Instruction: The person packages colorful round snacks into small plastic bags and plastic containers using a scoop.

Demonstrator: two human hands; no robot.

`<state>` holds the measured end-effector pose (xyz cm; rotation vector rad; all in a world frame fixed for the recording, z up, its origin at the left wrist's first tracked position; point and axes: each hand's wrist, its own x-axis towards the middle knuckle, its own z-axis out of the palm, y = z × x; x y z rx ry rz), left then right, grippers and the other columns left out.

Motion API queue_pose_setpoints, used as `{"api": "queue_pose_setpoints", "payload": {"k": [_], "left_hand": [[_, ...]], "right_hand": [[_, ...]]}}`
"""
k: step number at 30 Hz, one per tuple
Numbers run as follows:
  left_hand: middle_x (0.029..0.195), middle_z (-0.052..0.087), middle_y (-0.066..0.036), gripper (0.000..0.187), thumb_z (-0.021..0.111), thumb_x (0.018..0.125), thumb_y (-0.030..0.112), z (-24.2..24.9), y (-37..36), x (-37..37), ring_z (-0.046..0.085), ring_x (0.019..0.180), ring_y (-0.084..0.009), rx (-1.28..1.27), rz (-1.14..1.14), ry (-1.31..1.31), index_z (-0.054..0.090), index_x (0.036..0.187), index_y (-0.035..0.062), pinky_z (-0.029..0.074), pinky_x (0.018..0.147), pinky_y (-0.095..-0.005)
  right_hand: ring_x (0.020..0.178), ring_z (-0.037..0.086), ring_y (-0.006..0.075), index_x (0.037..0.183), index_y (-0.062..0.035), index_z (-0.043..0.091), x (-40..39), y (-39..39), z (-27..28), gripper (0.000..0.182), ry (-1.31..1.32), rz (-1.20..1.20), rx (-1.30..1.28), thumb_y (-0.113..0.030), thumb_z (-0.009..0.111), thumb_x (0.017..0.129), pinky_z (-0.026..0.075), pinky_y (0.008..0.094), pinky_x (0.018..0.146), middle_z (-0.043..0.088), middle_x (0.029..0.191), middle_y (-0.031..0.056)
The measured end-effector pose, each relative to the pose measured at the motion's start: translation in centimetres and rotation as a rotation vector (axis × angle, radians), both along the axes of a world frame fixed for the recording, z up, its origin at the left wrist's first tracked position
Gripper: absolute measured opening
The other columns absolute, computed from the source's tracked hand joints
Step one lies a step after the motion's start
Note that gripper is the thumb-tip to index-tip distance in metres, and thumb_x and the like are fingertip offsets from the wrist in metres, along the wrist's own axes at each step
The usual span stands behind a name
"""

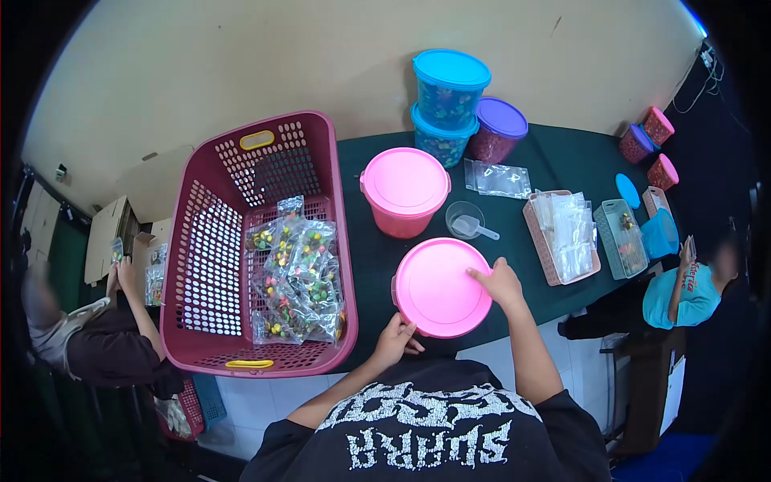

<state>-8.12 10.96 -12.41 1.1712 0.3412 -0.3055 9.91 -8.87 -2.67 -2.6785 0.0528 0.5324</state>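
A round tub with a pink lid (443, 287) stands at the table's near edge, its lid on. My left hand (393, 341) holds the tub's lower left side, fingers curled at the rim. On the right, my right hand (499, 285) has its thumb on top of the lid and its fingers at the rim. Just behind stands another pink-lidded tub (405, 183). Beside it is a clear cup (458, 215) with a white scoop (474, 228) in it. To the left, a large maroon basket (347, 265) holds several clear bags of colourful sweets (297, 277).
Blue-lidded tubs (452, 71) are stacked at the back beside a purple-lidded tub (499, 120). Flat plastic bags (498, 179) lie near a basket of packets (565, 241) and a grey basket (620, 241). One person (120, 337) is at left, another (683, 293) at right.
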Motion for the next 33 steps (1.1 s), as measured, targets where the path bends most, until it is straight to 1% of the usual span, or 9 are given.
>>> {"api": "queue_pose_setpoints", "payload": {"k": [6, 13, 16, 18, 22, 26, 29, 31, 33], "left_hand": [[0.098, 0.058, -0.008, 0.025, 0.046, 0.1, 0.027, 0.0, -0.5, 0.1, 0.067, 0.068, -0.018, -0.021, 0.036, 0.003, 0.039, 0.113, 0.0079, 0.058, 0.06, -0.0325], [0.092, 0.058, -0.006, 0.023, 0.047, 0.1, 0.027, 0.9, -1.8, 0.9, 0.066, 0.066, -0.0153, 0.002, 0.107, -0.032, 0.041, 0.109, 0.0076, 0.055, 0.056, -0.0269], [0.096, 0.059, -0.007, 0.022, 0.048, 0.1, 0.027, 0.6, -1.6, 1.0, 0.066, 0.065, -0.0146, -0.02, 0.111, -0.041, 0.041, 0.108, 0.0077, 0.055, 0.058, -0.0258], [0.103, 0.06, -0.01, 0.021, 0.045, 0.1, 0.028, 0.1, -1.0, 0.8, 0.066, 0.067, -0.0149, -0.076, 0.071, -0.064, 0.043, 0.107, 0.0084, 0.053, 0.062, -0.0243], [0.11, 0.06, -0.011, 0.024, 0.041, 0.102, 0.031, 0.3, -0.5, 0.6, 0.066, 0.073, -0.0155, -0.107, 0.06, -0.083, 0.045, 0.108, 0.0086, 0.051, 0.069, -0.0246], [0.111, 0.061, -0.009, 0.028, 0.037, 0.102, 0.034, 0.8, 0.3, 0.4, 0.066, 0.082, -0.0155, -0.22, 0.026, -0.037, 0.044, 0.112, 0.0092, 0.05, 0.076, -0.0273], [0.113, 0.061, -0.007, 0.028, 0.038, 0.102, 0.034, 1.0, 0.8, 0.0, 0.065, 0.085, -0.0146, -0.123, -0.023, -0.026, 0.044, 0.113, 0.0097, 0.049, 0.077, -0.0274], [0.114, 0.061, -0.007, 0.027, 0.039, 0.101, 0.033, 0.6, 0.9, -0.2, 0.065, 0.086, -0.0139, -0.066, -0.02, -0.033, 0.043, 0.113, 0.01, 0.049, 0.076, -0.0269], [0.116, 0.061, -0.006, 0.026, 0.041, 0.101, 0.033, 0.1, 1.1, -0.8, 0.065, 0.087, -0.0126, -0.007, -0.042, -0.014, 0.043, 0.113, 0.01, 0.047, 0.075, -0.0256]], "right_hand": [[0.097, 0.065, 0.034, 0.109, 0.0054, 0.05, 0.6, 0.3, 0.0, 0.092, 0.009, 0.03, -0.033, -0.062, 0.081, 0.055, 0.052, 0.0401, 0.083, 0.065, 0.102, 0.0222], [0.092, 0.067, 0.0313, 0.103, 0.0036, 0.053, 1.3, 1.1, 1.7, 0.083, -0.089, 0.069, -0.042, -0.057, 0.083, 0.055, 0.052, 0.0421, 0.079, 0.066, 0.099, 0.021], [0.088, 0.067, 0.03, 0.095, 0.0, 0.054, 0.5, 0.8, 2.6, 0.061, -0.216, 0.085, 0.031, -0.045, 0.082, 0.065, 0.051, 0.0412, 0.075, 0.066, 0.093, 0.0202], [0.077, 0.064, 0.0249, 0.087, -0.0019, 0.05, 0.6, -0.2, 2.3, 0.038, -0.203, 0.044, 0.44, -0.029, 0.075, 0.078, 0.048, 0.0377, 0.069, 0.062, 0.083, 0.0153], [0.069, 0.054, 0.0198, 0.087, -0.0022, 0.046, 0.7, -0.5, 3.5, 0.024, -0.22, -0.004, 0.74, -0.015, 0.066, 0.085, 0.044, 0.0342, 0.064, 0.054, 0.074, 0.0098], [0.067, 0.052, 0.0206, 0.089, -0.0011, 0.047, 3.9, 0.6, 6.9, 0.014, -0.841, 0.066, 0.729, -0.009, 0.058, 0.088, 0.042, 0.0356, 0.063, 0.052, 0.073, 0.0096], [0.07, 0.058, 0.0281, 0.09, -0.0011, 0.049, 5.3, 3.7, 9.3, 0.011, -0.852, 0.095, 0.718, -0.007, 0.057, 0.086, 0.044, 0.0406, 0.064, 0.057, 0.079, 0.0136], [0.073, 0.059, 0.0367, 0.09, -0.0017, 0.051, 6.8, 6.2, 8.2, 0.011, -1.093, 0.361, 0.549, -0.004, 0.058, 0.081, 0.045, 0.0452, 0.063, 0.059, 0.084, 0.0163], [0.081, 0.058, 0.0343, 0.09, -0.0053, 0.055, 9.2, 8.7, 6.4, 0.018, -1.237, 0.658, 0.485, -0.004, 0.06, 0.072, 0.046, 0.044, 0.069, 0.06, 0.091, 0.0123]]}}
